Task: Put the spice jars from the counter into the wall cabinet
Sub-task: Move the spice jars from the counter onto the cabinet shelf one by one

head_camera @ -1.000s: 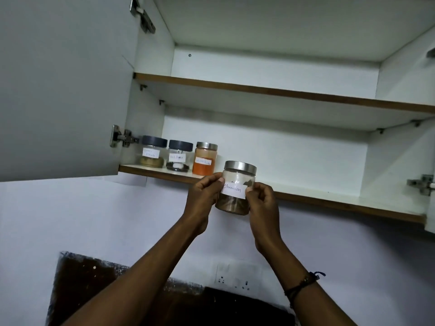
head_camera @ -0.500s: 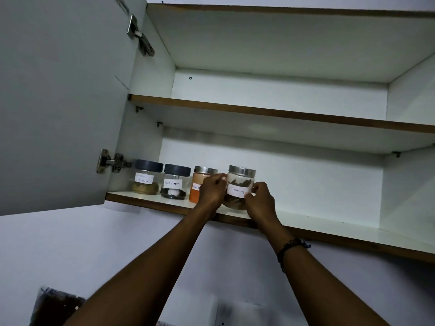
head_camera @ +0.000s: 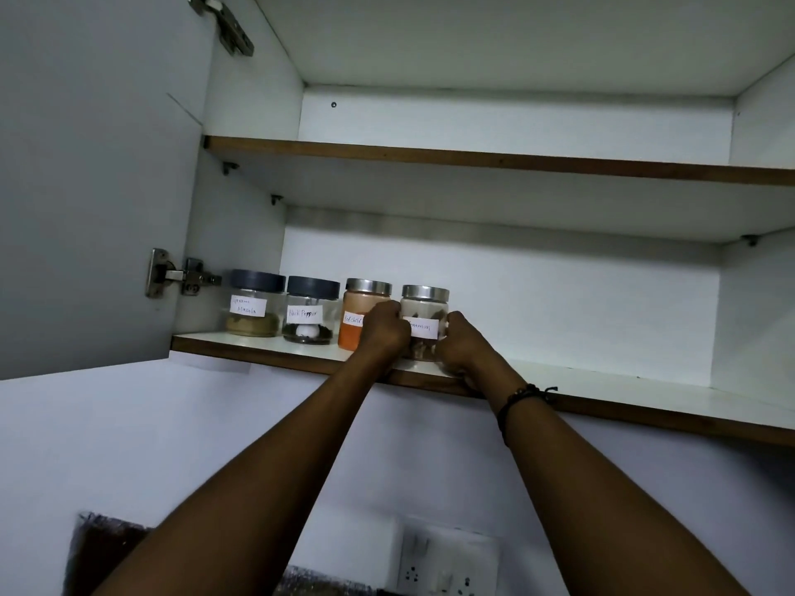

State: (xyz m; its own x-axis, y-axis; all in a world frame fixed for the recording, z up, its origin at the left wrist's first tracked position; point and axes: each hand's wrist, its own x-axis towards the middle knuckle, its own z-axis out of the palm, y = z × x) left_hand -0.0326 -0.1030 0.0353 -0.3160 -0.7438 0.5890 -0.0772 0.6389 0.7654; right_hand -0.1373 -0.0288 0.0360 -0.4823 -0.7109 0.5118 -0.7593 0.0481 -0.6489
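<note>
Steel-lidded and labelled, the cinnamon jar (head_camera: pixel 423 322) sits on the lower shelf (head_camera: pixel 645 387) of the wall cabinet (head_camera: pixel 494 268), fourth in a row and just beside the red chilli jar (head_camera: pixel 359 314). Both hands are on it: the left hand (head_camera: pixel 383 331) curls round its left side and the right hand (head_camera: pixel 462 342) round its right, so the jar is clamped between them. Whether its base rests fully on the board I cannot tell, since the hands hide the bottom edge.

Left of these stand the black pepper jar (head_camera: pixel 309 311) and the garam masala jar (head_camera: pixel 254 304), each with a dark lid, all close to the shelf's front lip.

The risks, as I judge them, come from the tight spacing. The left knuckles lie against or very near the red chilli jar, and pulling that hand out carelessly could nudge it into its neighbours or toward the edge. The cinnamon jar also sits close to the front, so letting go before it is settled and pushed back could tip it off the shelf
</note>
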